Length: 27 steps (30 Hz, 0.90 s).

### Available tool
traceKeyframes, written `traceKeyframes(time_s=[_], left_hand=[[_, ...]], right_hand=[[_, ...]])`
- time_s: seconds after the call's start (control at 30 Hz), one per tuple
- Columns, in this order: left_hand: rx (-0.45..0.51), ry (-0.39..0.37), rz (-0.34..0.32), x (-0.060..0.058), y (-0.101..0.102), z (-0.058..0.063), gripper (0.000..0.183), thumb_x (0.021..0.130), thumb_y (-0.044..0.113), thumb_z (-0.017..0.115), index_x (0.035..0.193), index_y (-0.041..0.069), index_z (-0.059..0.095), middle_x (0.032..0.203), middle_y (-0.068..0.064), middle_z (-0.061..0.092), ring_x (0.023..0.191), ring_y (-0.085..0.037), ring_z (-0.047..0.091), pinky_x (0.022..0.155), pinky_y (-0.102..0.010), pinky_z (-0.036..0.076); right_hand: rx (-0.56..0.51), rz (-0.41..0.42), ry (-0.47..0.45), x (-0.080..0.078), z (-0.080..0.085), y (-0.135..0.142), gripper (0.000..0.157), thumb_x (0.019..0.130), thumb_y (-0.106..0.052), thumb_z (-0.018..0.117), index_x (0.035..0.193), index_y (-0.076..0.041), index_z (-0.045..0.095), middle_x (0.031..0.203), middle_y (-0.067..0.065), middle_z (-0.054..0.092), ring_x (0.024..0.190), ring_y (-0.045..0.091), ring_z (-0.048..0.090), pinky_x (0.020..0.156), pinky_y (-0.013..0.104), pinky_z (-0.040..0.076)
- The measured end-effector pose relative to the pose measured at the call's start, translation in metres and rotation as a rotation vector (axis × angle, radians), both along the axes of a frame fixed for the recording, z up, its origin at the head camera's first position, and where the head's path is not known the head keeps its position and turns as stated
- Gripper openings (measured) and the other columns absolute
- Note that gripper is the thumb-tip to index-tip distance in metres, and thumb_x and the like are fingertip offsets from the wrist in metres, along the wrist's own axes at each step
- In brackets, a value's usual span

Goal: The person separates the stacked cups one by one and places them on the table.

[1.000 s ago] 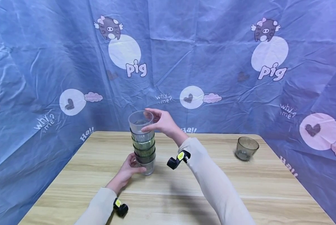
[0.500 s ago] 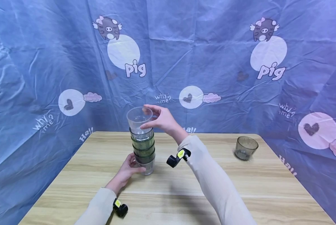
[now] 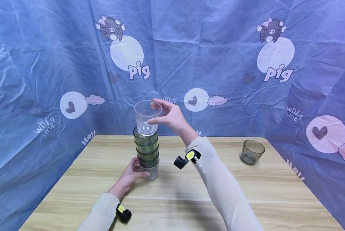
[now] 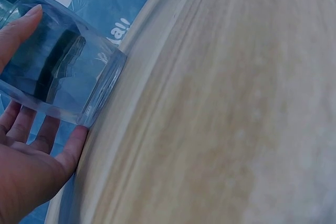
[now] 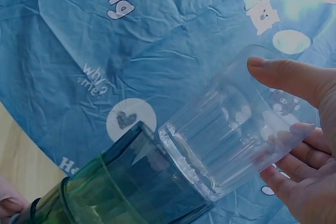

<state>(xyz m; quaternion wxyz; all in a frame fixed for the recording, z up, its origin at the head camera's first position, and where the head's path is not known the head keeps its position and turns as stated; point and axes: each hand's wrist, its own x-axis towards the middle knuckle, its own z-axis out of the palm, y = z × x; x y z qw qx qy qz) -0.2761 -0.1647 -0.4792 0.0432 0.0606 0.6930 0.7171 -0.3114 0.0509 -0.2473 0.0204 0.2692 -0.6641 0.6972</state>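
A clear cup [image 3: 146,123] is gripped near its rim by my right hand [image 3: 172,117], thumb in front and fingers behind. Its base sits right at the mouth of the top cup in a nested stack of green and grey cups [image 3: 147,149]. In the right wrist view the clear cup [image 5: 215,129] is slightly tilted over the dark green cup [image 5: 142,177]. Low on the stack, my left hand [image 3: 129,176] holds the clear bottom cup [image 3: 153,172]. The left wrist view shows that bottom cup [image 4: 79,66] standing on the table, thumb and fingers around it.
A single smoky-brown cup [image 3: 252,152] stands upright at the back right of the wooden table [image 3: 218,189]. Behind the table's far edge hangs a blue cloth [image 3: 172,48] with pig prints.
My right hand has raised the clear cup out of the stack's top cup, then shifted slightly right. My left hand has stayed on the bottom cup.
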Motion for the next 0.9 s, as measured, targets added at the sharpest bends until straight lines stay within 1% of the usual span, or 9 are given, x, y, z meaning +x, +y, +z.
traceKeyframes(time_s=[0.13,0.33,0.4,0.5,0.63,0.83,0.9], left_hand=[[0.0,-0.009,0.001,0.0,0.0,-0.001,0.084,0.073,-0.009,0.078,0.144,-0.005,0.032,0.146,-0.028,0.04,0.134,-0.044,0.038,0.111,-0.055,0.033],[0.002,-0.012,-0.004,0.0,0.0,-0.001,0.083,0.074,-0.007,0.078,0.143,-0.005,0.032,0.146,-0.027,0.04,0.135,-0.043,0.038,0.111,-0.054,0.034],[0.004,-0.015,-0.004,0.0,0.0,0.0,0.083,0.074,-0.007,0.078,0.143,-0.005,0.033,0.146,-0.026,0.04,0.135,-0.042,0.037,0.111,-0.053,0.034],[0.002,-0.017,-0.002,0.0,0.0,0.0,0.083,0.074,-0.007,0.078,0.143,-0.004,0.033,0.146,-0.025,0.04,0.135,-0.041,0.038,0.11,-0.05,0.036],[-0.004,-0.014,0.0,0.0,0.0,0.001,0.082,0.074,-0.007,0.078,0.143,-0.005,0.033,0.145,-0.024,0.041,0.134,-0.04,0.039,0.108,-0.048,0.038],[-0.006,-0.013,-0.004,0.0,0.0,0.0,0.083,0.074,-0.006,0.079,0.143,-0.005,0.033,0.145,-0.025,0.04,0.134,-0.041,0.038,0.11,-0.051,0.035],[-0.003,-0.013,-0.005,-0.001,0.0,0.0,0.083,0.074,-0.006,0.079,0.143,-0.005,0.033,0.145,-0.025,0.041,0.134,-0.041,0.038,0.11,-0.051,0.035]], right_hand=[[-0.047,0.015,-0.003,0.002,0.006,0.005,0.078,0.07,0.016,0.079,0.141,-0.002,0.053,0.135,0.018,0.06,0.124,0.026,0.056,0.1,0.033,0.049],[-0.067,0.028,0.003,0.003,0.011,0.017,0.079,0.071,0.018,0.077,0.143,0.001,0.05,0.136,0.019,0.058,0.129,0.032,0.052,0.103,0.038,0.047],[-0.063,0.025,0.006,0.002,0.011,0.021,0.08,0.071,0.019,0.077,0.143,0.001,0.049,0.136,0.019,0.058,0.13,0.033,0.051,0.104,0.038,0.046],[-0.043,0.01,0.012,0.0,0.009,0.026,0.079,0.071,0.017,0.077,0.143,0.0,0.049,0.137,0.02,0.057,0.128,0.032,0.053,0.103,0.036,0.047],[-0.043,-0.006,0.015,0.0,0.006,0.034,0.079,0.071,0.018,0.077,0.143,-0.001,0.05,0.136,0.02,0.058,0.128,0.032,0.053,0.101,0.034,0.049],[-0.042,-0.054,0.006,-0.002,0.001,0.049,0.081,0.07,0.019,0.076,0.144,0.002,0.047,0.137,0.02,0.057,0.13,0.034,0.05,0.101,0.034,0.048],[-0.054,-0.061,-0.008,-0.003,-0.001,0.055,0.082,0.069,0.021,0.074,0.144,0.003,0.046,0.138,0.023,0.055,0.131,0.036,0.049,0.102,0.035,0.048]])
